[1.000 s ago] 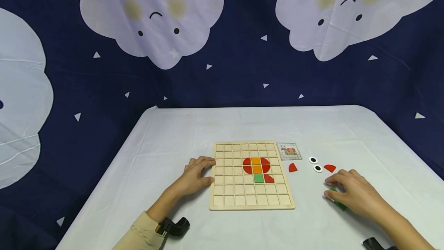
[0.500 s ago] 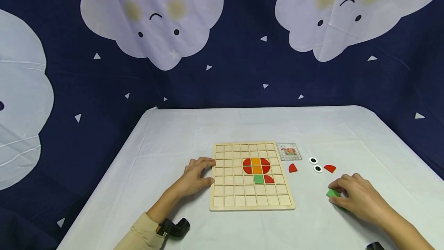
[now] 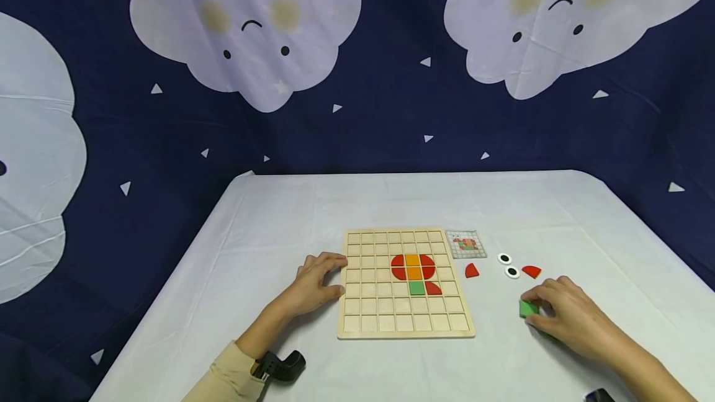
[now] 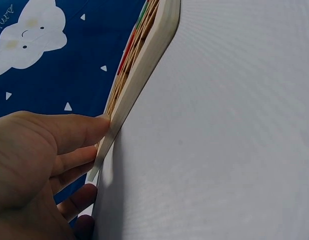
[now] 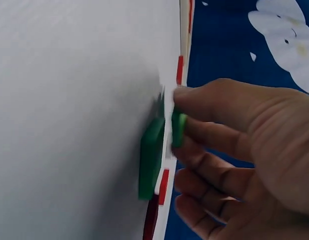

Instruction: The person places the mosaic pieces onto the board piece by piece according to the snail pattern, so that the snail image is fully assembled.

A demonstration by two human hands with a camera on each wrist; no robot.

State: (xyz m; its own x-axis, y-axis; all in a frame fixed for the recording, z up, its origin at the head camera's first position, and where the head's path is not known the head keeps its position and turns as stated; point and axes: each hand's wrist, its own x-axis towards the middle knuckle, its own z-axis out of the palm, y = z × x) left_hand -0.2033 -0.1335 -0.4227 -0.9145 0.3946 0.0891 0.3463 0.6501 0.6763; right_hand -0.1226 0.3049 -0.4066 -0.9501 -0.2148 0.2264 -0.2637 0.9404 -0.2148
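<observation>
In the head view, my right hand pinches a green square tile between thumb and fingers, close over the white cloth. From the right wrist this held tile shows edge-on, with another green piece on the cloth beneath the hand. My left hand touches the left edge of the wooden grid board with its fingertips and thumb spread apart. On the board sit red quarter-round tiles, orange tiles and one green square.
A small pattern card lies at the board's upper right. Right of the board are a red quarter-round tile, two white eye discs and another red quarter-round tile. A dark cloud-print curtain hangs behind the table.
My right hand has drawn a green square tile out into view and shifted it slightly left. The left hand and the board have stayed in place.
</observation>
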